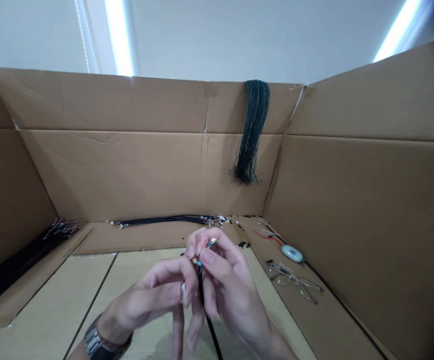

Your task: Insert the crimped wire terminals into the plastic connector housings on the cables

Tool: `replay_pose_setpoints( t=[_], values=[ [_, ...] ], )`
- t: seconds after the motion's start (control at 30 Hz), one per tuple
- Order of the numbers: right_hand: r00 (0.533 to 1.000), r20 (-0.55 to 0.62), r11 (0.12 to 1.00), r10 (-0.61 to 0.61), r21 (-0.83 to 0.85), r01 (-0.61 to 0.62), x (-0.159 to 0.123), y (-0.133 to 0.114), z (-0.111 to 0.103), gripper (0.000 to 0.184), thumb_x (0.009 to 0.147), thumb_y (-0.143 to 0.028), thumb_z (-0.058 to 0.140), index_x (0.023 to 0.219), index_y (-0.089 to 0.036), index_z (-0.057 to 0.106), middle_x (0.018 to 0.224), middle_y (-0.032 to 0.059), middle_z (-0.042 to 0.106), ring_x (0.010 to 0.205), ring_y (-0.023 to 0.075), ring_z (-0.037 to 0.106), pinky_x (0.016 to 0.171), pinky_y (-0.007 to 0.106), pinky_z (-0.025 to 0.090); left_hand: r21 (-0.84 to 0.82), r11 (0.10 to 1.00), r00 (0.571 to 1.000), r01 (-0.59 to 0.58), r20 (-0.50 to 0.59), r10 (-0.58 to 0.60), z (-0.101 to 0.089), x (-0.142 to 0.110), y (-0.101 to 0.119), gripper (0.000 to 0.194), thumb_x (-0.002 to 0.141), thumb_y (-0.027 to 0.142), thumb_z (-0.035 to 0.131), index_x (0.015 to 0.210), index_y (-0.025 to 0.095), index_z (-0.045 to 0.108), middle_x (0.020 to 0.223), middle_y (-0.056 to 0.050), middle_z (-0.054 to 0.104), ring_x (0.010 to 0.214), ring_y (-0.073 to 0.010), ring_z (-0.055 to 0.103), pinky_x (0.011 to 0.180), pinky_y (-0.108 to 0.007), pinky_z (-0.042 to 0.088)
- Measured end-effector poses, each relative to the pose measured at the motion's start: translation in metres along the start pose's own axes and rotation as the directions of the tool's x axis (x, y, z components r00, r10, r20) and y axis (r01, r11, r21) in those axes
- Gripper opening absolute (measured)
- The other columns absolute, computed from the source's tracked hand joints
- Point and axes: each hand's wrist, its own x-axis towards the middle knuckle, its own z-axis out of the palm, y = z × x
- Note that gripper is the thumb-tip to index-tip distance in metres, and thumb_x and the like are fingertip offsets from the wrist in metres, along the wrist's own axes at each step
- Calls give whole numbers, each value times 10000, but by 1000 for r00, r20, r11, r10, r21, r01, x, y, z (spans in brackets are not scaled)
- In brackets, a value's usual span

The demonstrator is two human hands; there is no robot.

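A black cable runs up between my hands from the bottom edge, its end stripped to thin coloured inner wires. My right hand pinches this end between thumb and fingers, with orange, dark and bare metallic strands poking out above the thumb. Just below the thumb tip, a spot of light blue shows on the cable. Beside it, my left hand, with a metal watch on the wrist, has thumb and forefinger closed on a small white piece. What that piece is cannot be made out.
Cardboard walls surround the table. Black cables lie along the back, and a thicker bundle at left. Dark green strands hang over the back wall. Eyeglasses, a pale oval object and a red wire lie right.
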Motion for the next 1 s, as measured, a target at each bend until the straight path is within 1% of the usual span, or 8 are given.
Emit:
replay_pose_setpoints(
  t=[0.07, 0.2, 0.3, 0.47, 0.57, 0.73, 0.87, 1.0],
  values=[
    [1000, -14, 1000, -25, 11, 26, -3, -4, 2, 160, 924, -362, 705, 870, -226, 642, 863, -9, 622, 701, 90, 573, 601, 188, 478, 144, 989, 991, 39, -130, -20, -1, -4, 16, 163, 975, 314, 635, 926, 158, 626, 929, -63, 665, 762, -162, 741, 486, -166, 592],
    [998, -26, 996, -59, -74, 57, -10, -11, 5, 155, 966, -359, 656, 892, -228, 620, 704, -26, 630, 724, 118, 654, 732, 243, 557, 368, 923, 922, 113, -384, 40, 9, -7, 43, 151, 939, 265, 701, 877, 127, 700, 812, -52, 740, 681, -125, 722, 552, -182, 631],
    [999, -37, 962, -15, -272, 4, -14, -17, 6, 200, 945, -382, 668, 854, -218, 600, 612, -40, 591, 570, 118, 629, 586, 237, 546, 374, 917, 886, 139, -461, 53, 20, -7, 48, 208, 911, 297, 740, 813, 121, 689, 670, -31, 736, 565, -104, 693, 533, -171, 614],
    [999, -41, 870, 13, -493, -32, -17, -22, 8, 187, 952, -352, 615, 817, -231, 568, 538, -83, 467, 345, 74, 456, 336, 205, 351, 335, 936, 866, 109, -494, 77, 24, -6, 44, 291, 872, 364, 776, 766, 126, 646, 622, -18, 709, 491, -92, 643, 460, -161, 568],
    [985, 2, 703, -175, -700, 126, -20, -20, 7, 124, 946, -247, 606, 822, -237, 594, 625, -53, 529, 390, 61, 434, 350, 214, 334, 307, 945, 875, 113, -481, 52, 22, -5, 42, 298, 891, 358, 756, 750, 134, 619, 623, -15, 702, 502, -91, 639, 467, -163, 569],
    [886, 216, 322, -410, -875, 362, -29, -18, 3, 180, 930, -94, 586, 991, -263, 572, 782, -24, 630, 586, 89, 572, 500, 205, 462, 232, 967, 902, 109, -431, 2, 22, -3, 37, 286, 928, 341, 720, 758, 145, 600, 628, 11, 690, 492, -63, 630, 474, -129, 553],
    [829, 373, 63, -416, -898, 435, -32, -25, 2, 231, 907, -51, 554, 1026, -248, 536, 764, -29, 653, 634, 103, 635, 559, 223, 486, 212, 965, 908, 157, -414, -56, 22, -4, 33, 282, 951, 352, 693, 775, 154, 600, 637, 26, 680, 501, -61, 658, 489, -117, 549],
    [823, 435, -19, -365, -887, 460, -31, -30, 0, 194, 920, -81, 541, 1035, -237, 532, 753, -36, 653, 621, 89, 650, 541, 221, 471, 156, 976, 914, 149, -398, -76, 20, -4, 28, 266, 954, 344, 685, 784, 166, 587, 661, 25, 666, 513, -81, 661, 449, -125, 536]
  ],
)
